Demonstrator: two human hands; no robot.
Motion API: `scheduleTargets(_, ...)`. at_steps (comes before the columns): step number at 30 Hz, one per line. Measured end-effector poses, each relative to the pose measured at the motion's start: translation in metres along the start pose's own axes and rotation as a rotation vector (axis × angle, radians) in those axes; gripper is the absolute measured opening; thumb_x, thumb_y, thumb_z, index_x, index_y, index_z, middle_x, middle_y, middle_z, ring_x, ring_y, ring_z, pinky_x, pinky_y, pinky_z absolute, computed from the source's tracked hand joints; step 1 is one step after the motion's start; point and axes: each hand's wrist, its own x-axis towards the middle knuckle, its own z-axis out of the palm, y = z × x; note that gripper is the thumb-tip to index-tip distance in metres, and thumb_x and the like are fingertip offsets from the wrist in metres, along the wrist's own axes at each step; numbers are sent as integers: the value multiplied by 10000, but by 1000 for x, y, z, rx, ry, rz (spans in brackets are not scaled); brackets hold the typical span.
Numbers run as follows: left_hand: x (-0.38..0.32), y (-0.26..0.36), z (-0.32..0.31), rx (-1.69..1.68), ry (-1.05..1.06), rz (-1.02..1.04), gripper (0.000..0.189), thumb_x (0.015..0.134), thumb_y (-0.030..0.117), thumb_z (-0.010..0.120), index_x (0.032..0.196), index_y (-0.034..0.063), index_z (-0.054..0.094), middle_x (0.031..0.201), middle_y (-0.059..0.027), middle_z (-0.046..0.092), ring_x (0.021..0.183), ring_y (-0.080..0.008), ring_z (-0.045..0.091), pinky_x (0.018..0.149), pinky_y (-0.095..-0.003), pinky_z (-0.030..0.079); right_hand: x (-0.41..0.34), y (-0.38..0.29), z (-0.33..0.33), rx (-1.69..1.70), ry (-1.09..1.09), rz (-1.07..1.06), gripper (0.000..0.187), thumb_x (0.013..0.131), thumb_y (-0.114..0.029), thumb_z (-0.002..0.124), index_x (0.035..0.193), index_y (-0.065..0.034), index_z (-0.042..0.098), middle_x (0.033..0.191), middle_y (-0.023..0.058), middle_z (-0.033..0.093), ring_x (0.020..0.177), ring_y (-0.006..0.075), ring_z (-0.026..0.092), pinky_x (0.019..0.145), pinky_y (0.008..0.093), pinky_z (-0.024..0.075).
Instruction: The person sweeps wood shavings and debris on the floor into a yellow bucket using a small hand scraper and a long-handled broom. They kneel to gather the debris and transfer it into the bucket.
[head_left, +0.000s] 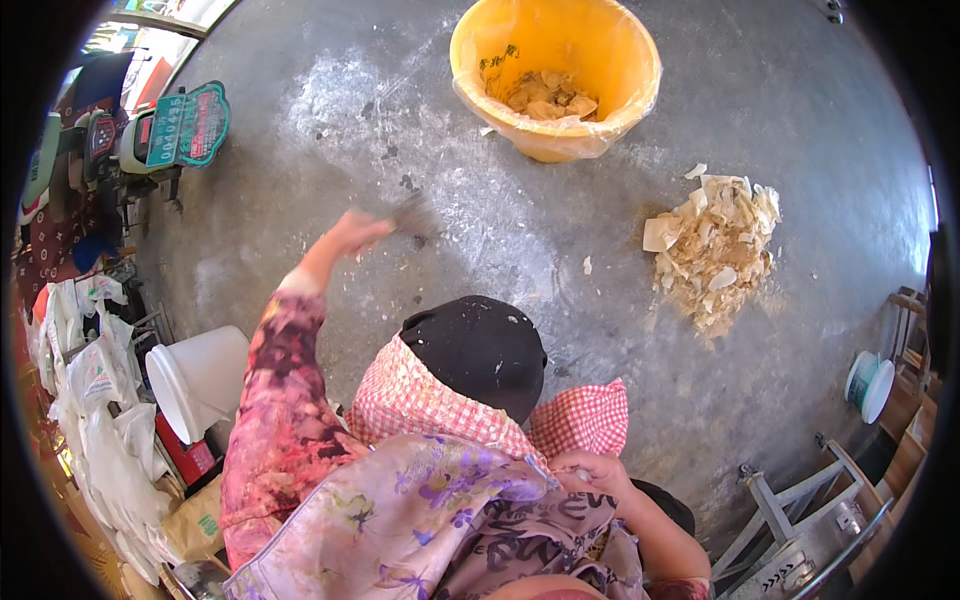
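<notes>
My left hand (356, 231) is stretched out over the concrete floor and closed around the handle of a flat tool (416, 217), blurred, perhaps a brush or scraper. Near my lap, my right hand (589, 472) has its fingers curled around a small pale object (583, 474), mostly hidden, beside a red-and-white checked cloth (585, 416). Ahead stands a yellow tub (555, 142) lined with clear plastic, with pale flakes (555, 96) at its bottom. A heap of pale shavings and flakes (716, 247) lies on the floor to the right.
At the left are a parked scooter (139, 142), white plastic bags (97, 382) and a white bucket (206, 379) on its side. A metal frame (795, 510) stands at lower right, near a small white-and-teal tub (870, 386). Loose flakes dot the floor.
</notes>
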Motion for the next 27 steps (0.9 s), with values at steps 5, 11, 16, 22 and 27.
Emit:
scheduleTargets(5, 48, 113, 51, 36, -189, 182, 371, 737, 404, 651, 727, 33, 670, 508, -12, 536, 368, -80, 434, 347, -246, 353, 7, 2, 6, 4, 54, -38, 146, 831, -44, 591, 974, -17, 603, 857, 47, 634, 755, 79, 572, 662, 211, 455)
scheduleTargets(11, -6, 52, -31, 108, -60, 166, 343, 736, 395, 678, 833, 66, 697, 543, 1, 550, 413, -53, 449, 364, -222, 349, 3, 2, 5, 40, 126, 0, 146, 830, -53, 597, 970, -17, 609, 869, 58, 643, 767, 85, 587, 667, 213, 464)
scheduleTargets(16, 1, 22, -21, 77, -39, 43, 317, 750, 367, 672, 879, 78, 695, 561, -21, 578, 433, -76, 496, 375, -225, 393, 9, 7, -1, 86, 101, 25, 150, 821, -65, 610, 962, -18, 612, 835, 71, 646, 734, 96, 603, 640, 217, 472)
scheduleTargets(22, 26, 127, 121, 179, -298, 348, 288, 768, 329, 657, 842, 52, 684, 546, -17, 559, 437, -79, 507, 373, -226, 385, 4, 2, -5, -106, 114, -5, 153, 807, -75, 625, 956, -43, 616, 807, 81, 647, 705, 121, 624, 611, 227, 478)
scheduleTargets(27, -12, 90, 29, 289, -248, 249, 279, 764, 327, 655, 821, 56, 689, 537, -24, 561, 397, -72, 471, 363, -226, 376, -10, 8, -7, -113, 165, -60, 152, 811, -86, 621, 962, -65, 615, 799, 85, 641, 699, 127, 626, 605, 232, 475)
